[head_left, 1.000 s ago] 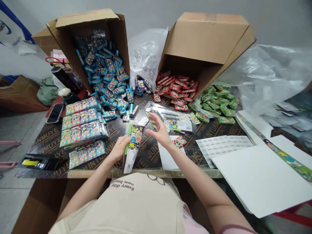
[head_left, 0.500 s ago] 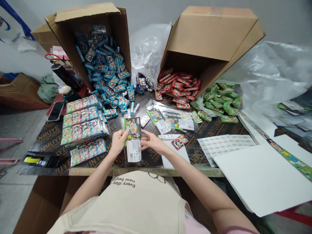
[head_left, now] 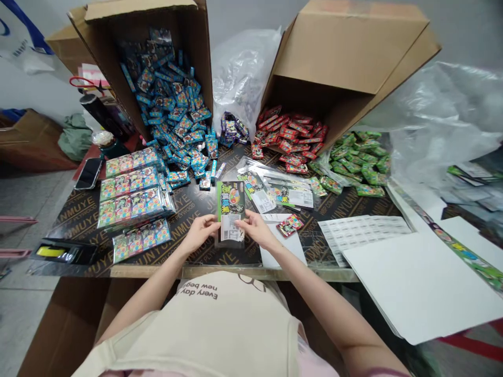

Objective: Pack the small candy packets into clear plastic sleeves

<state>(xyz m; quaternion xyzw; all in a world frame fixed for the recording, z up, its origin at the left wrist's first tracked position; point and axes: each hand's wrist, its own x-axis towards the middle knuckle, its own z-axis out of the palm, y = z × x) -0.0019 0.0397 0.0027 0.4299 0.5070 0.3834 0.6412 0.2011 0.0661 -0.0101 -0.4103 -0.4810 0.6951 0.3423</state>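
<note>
My left hand point(head_left: 201, 232) and my right hand point(head_left: 254, 229) both pinch the lower end of a clear plastic bag with a green printed card point(head_left: 230, 211), held flat just above the dark table point(head_left: 196, 207). The left fingers grip its left edge, the right fingers its right edge. A stack of similar empty printed bags point(head_left: 275, 189) lies just beyond it. One red packet point(head_left: 290, 225) rests on a white sheet point(head_left: 283, 250) beside my right hand.
A tipped carton spills blue packets point(head_left: 176, 115); another carton point(head_left: 346, 63) spills red packets point(head_left: 291, 136). Green packets point(head_left: 356, 162) and purple packets point(head_left: 232, 128) lie nearby. Filled bags point(head_left: 131, 201) are stacked left, by a phone point(head_left: 88, 174) and tape dispenser point(head_left: 58, 252). Sticker sheets point(head_left: 361, 233) lie right.
The bag was held by my left hand alone with the right hand open above it; the right hand came down and now both hands grip it, shifted slightly right.
</note>
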